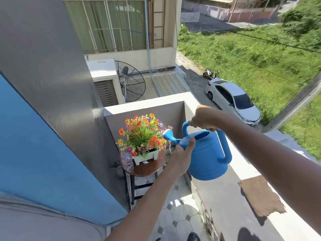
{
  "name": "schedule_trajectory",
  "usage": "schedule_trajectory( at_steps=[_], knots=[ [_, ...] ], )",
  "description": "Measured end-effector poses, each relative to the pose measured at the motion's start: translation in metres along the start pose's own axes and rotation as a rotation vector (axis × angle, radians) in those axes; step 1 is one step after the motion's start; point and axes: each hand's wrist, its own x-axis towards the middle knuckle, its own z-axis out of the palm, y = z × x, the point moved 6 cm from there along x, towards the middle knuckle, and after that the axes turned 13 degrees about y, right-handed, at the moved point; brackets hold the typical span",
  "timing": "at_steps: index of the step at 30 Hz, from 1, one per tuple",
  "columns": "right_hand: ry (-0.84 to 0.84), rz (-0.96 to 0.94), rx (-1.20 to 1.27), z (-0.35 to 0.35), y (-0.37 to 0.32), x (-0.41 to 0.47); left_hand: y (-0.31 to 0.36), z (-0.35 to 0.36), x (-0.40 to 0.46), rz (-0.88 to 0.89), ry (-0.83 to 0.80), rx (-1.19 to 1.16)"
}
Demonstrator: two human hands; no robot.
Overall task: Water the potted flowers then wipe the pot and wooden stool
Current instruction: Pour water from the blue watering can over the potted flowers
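Observation:
A blue watering can (207, 152) is tilted toward the colourful flowers (143, 134), and water falls from its rose by their right side. My right hand (204, 119) grips the can's top handle. My left hand (182, 156) holds the can at the base of its spout. The flowers stand in a white rectangular pot (146, 157) on a round wooden stool (147, 168) with black legs, in the balcony corner. The stool top looks wet.
A brown cloth (260, 195) lies on the white parapet ledge (231, 197) to the right. A grey and blue wall (43, 119) closes the left side. The tiled balcony floor (177, 211) is narrow. A white car (232, 100) is parked far below.

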Motion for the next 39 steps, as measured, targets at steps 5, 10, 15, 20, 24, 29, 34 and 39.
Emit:
schedule_trajectory(
  at_steps=[5,10,15,20,24,29,34,39],
  knots=[
    [0.023,0.011,0.032,-0.002,-0.004,0.010,-0.007,0.000,0.017,-0.024,0.012,-0.056],
    [0.007,0.013,-0.024,0.001,-0.019,0.016,-0.021,-0.010,0.034,-0.018,0.070,-0.047],
    [0.047,-0.049,0.054,0.003,-0.037,0.028,-0.010,-0.036,0.029,-0.009,0.082,-0.137],
    [0.034,-0.090,0.089,0.007,-0.058,0.039,-0.011,-0.055,0.031,0.003,0.099,-0.219],
    [0.019,-0.123,0.095,0.008,-0.075,0.042,-0.016,-0.067,0.035,-0.005,0.120,-0.230],
    [0.021,-0.174,0.010,0.009,-0.089,0.042,-0.022,-0.077,0.041,-0.016,0.144,-0.222],
    [0.053,-0.221,-0.044,0.006,-0.092,0.041,-0.019,-0.079,0.045,0.015,0.131,-0.236],
    [0.034,-0.268,-0.147,-0.004,-0.087,0.036,-0.010,-0.073,0.052,0.042,0.120,-0.204]
  ],
)
